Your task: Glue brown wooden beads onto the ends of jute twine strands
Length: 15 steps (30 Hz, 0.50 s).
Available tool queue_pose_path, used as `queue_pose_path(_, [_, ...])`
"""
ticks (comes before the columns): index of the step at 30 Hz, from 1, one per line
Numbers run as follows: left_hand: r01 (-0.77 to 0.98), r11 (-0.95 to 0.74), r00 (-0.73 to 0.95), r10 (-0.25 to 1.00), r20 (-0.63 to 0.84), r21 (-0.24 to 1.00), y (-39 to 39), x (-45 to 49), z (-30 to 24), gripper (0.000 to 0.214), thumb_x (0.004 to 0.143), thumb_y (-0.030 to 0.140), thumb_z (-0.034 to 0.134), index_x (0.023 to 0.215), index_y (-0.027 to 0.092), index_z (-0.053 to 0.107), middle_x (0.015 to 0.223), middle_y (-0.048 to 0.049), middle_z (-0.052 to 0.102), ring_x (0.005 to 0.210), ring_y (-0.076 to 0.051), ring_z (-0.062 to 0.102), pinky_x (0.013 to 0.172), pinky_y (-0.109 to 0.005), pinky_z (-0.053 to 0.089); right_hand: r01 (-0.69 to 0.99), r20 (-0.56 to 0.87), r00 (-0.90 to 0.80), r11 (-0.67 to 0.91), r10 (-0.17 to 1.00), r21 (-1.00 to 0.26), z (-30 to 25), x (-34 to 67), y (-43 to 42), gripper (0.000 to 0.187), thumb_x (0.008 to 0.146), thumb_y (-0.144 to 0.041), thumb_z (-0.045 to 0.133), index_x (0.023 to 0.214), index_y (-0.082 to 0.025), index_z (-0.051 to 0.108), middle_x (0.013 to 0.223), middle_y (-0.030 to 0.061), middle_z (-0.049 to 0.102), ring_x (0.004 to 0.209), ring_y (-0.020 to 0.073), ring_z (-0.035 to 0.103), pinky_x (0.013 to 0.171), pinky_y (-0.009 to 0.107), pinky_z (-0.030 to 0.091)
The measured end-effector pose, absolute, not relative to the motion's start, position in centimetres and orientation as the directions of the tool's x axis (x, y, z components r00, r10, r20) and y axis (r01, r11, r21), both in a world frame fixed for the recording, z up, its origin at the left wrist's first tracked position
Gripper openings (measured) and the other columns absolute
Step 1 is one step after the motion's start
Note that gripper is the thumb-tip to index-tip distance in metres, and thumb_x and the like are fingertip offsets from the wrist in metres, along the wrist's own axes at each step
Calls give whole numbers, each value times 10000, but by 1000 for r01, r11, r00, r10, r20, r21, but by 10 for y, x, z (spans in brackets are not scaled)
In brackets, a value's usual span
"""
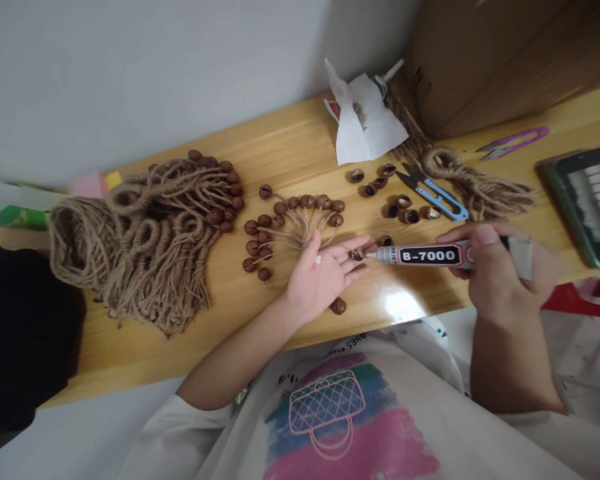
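Note:
My left hand [320, 275] is palm up over the table, fingers stretched out, holding a brown nutshell half [357, 255] at the fingers. A small white bit lies near its thumb. My right hand [500, 267] is closed around a glue tube [423, 255] marked B-7000, its nozzle tip at the shell. Behind my left hand, cords [300, 223] fan out, ending in round brown nuts [307, 201]. Loose open nutshells [411, 216] lie beyond the tube. Close to my left wrist sits another brown nut [339, 306].
Knotted cord bundles [155, 247] with nuts are piled at left. Blue thread snips [435, 193], purple snips [517, 142], a cord tassel [480, 177] and a phone [587, 203] lie at right. White paper [367, 120] and a cardboard box [505, 60] stand at the back.

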State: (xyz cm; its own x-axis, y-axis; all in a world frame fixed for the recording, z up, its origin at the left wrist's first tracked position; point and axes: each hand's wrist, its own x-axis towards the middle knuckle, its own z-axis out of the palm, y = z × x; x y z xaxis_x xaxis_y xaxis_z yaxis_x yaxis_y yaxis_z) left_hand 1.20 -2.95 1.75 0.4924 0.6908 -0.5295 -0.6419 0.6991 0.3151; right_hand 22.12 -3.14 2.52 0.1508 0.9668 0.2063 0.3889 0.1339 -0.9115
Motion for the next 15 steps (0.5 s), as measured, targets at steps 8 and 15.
queue_pose_path(8, [-638, 704, 495, 685, -535, 312, -30, 11, 17, 742, 957, 526, 109, 1229, 1, 558, 1442, -180, 421, 1376, -295, 337, 1096, -410, 324, 375, 227, 212, 135, 951, -917, 25, 217, -30, 323, 893, -414, 569, 732, -170, 706, 528, -2, 573, 361, 64, 419, 297, 165, 295])
queue_pose_path(15, [-642, 703, 467, 675, -571, 306, -30, 13, 19, 739, 953, 540, 135, 1346, -8, 438, 1430, -187, 436, 1344, -309, 382, 1097, -414, 314, 358, 244, 176, 169, 954, -918, 24, 209, -28, 331, 907, -417, 545, 759, -170, 707, 531, -7, 565, 377, 64, 421, 321, 176, 302])
